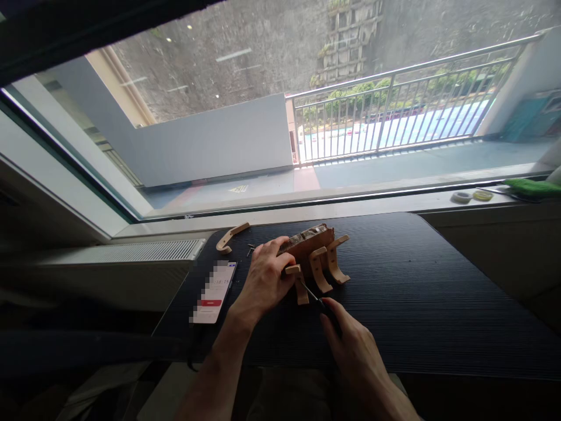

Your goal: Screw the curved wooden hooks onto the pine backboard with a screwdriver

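Nearest: two forearms (pixel 219 362), reaching over the dark desk (pixel 429 304). Left to right: phone (pixel 217 295); loose wooden hook (pixel 227 238); small screws (pixel 250 249); left hand (pixel 267 270), its grip closed over the brown block (pixel 309 248) on the desk, thumb by the nearest bracket (pixel 302 294); two more brackets (pixel 319 272) along the block; right hand (pixel 350 336), grip wrapped round a screwdriver (pixel 316 299), tip at that nearest bracket. Seating unclear. Judgement: brace block firmly, line shaft up with screw, press while turning, fingertips clear of the tip.
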`<state>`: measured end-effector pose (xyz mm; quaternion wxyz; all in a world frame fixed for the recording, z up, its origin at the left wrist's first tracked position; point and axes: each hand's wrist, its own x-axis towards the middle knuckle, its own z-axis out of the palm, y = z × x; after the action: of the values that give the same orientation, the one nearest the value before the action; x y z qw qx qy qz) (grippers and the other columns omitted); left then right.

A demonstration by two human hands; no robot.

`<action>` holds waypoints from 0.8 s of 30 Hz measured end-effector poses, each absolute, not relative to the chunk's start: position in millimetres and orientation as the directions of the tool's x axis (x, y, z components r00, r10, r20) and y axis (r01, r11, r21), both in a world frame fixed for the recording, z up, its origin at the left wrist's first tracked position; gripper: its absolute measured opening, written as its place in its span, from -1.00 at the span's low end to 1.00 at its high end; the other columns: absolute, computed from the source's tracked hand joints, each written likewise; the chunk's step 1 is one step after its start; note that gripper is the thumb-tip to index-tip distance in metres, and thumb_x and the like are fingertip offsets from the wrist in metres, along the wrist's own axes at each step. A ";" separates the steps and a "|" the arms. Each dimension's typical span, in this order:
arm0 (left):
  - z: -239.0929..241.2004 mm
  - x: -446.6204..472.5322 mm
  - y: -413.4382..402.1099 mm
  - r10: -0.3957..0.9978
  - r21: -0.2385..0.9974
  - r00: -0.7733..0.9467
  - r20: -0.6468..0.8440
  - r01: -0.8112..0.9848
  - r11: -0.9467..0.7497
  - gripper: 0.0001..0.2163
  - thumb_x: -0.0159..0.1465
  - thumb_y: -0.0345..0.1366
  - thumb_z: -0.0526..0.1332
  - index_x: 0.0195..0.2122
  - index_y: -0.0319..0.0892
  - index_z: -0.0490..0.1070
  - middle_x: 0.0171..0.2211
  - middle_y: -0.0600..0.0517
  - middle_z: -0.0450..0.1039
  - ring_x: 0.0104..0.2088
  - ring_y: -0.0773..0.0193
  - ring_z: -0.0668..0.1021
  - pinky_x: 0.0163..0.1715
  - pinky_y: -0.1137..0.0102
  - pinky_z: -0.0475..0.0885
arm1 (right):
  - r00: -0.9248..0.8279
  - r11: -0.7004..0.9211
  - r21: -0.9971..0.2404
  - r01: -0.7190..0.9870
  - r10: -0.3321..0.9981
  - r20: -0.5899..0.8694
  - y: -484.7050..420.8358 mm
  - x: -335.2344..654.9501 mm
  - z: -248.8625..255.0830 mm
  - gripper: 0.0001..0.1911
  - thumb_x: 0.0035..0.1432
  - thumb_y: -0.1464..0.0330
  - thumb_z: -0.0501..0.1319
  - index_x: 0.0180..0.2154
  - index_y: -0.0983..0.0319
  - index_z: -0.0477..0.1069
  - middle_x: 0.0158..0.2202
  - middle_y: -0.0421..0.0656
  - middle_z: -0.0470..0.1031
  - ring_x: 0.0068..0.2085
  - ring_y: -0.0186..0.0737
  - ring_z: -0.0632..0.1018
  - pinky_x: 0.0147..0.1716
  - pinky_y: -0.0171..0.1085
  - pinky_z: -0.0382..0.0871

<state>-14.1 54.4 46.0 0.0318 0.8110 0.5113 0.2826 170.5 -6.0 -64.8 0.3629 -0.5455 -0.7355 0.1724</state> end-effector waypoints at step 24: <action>-20.8 -21.7 42.3 0.899 0.896 -0.230 0.372 0.343 -0.283 -0.17 0.05 -0.27 0.34 0.27 -0.02 -0.15 0.24 -0.10 0.06 0.21 0.10 0.23 0.16 0.20 0.19 | -0.119 0.365 -0.620 0.695 0.908 0.401 -3.9 166.2 -71.8 -0.67 0.26 0.33 -0.02 0.03 0.24 0.29 -0.10 -0.12 0.51 -0.19 -0.19 0.57 -0.28 -0.27 0.44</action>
<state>-21.7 42.3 -20.8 0.2468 0.5694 0.5454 0.5634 166.2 -3.9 -71.8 0.3781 -0.5456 -0.7344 0.1414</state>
